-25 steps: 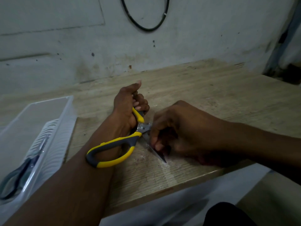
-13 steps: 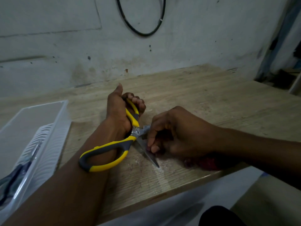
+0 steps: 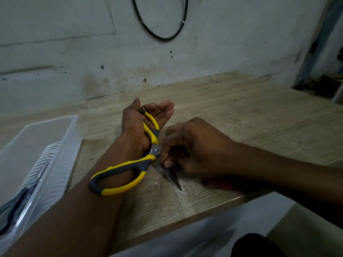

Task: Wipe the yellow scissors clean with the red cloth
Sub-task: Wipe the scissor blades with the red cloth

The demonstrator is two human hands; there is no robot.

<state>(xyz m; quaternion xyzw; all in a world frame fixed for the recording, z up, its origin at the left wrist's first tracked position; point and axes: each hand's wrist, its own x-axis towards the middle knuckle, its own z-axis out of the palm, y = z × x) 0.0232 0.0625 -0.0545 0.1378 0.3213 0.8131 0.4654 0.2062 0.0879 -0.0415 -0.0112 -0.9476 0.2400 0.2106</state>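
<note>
The yellow scissors [image 3: 130, 169] with grey grips lie open on the wooden table [image 3: 241, 112]. My left hand [image 3: 135, 123] is palm up with its fingers uncurled, and the upper handle rests across the palm against the thumb base. The lower handle loop lies over my left forearm. One dark blade [image 3: 174, 179] points toward the table's front edge. My right hand [image 3: 196, 145] pinches that blade just below the pivot. The red cloth [image 3: 219, 183] is bunched under this hand, and only a dim red strip of it shows beneath the wrist.
A clear plastic bin [image 3: 46, 145] stands at the left with a dark pair of scissors [image 3: 18, 201] inside. A black cable loop [image 3: 161, 36] hangs on the stained wall behind. The table's front edge runs close below the blade tip.
My left fingers have uncurled from a fist around the upper handle to an open palm. The scissors and my right hand stay near the same spot on the blade.
</note>
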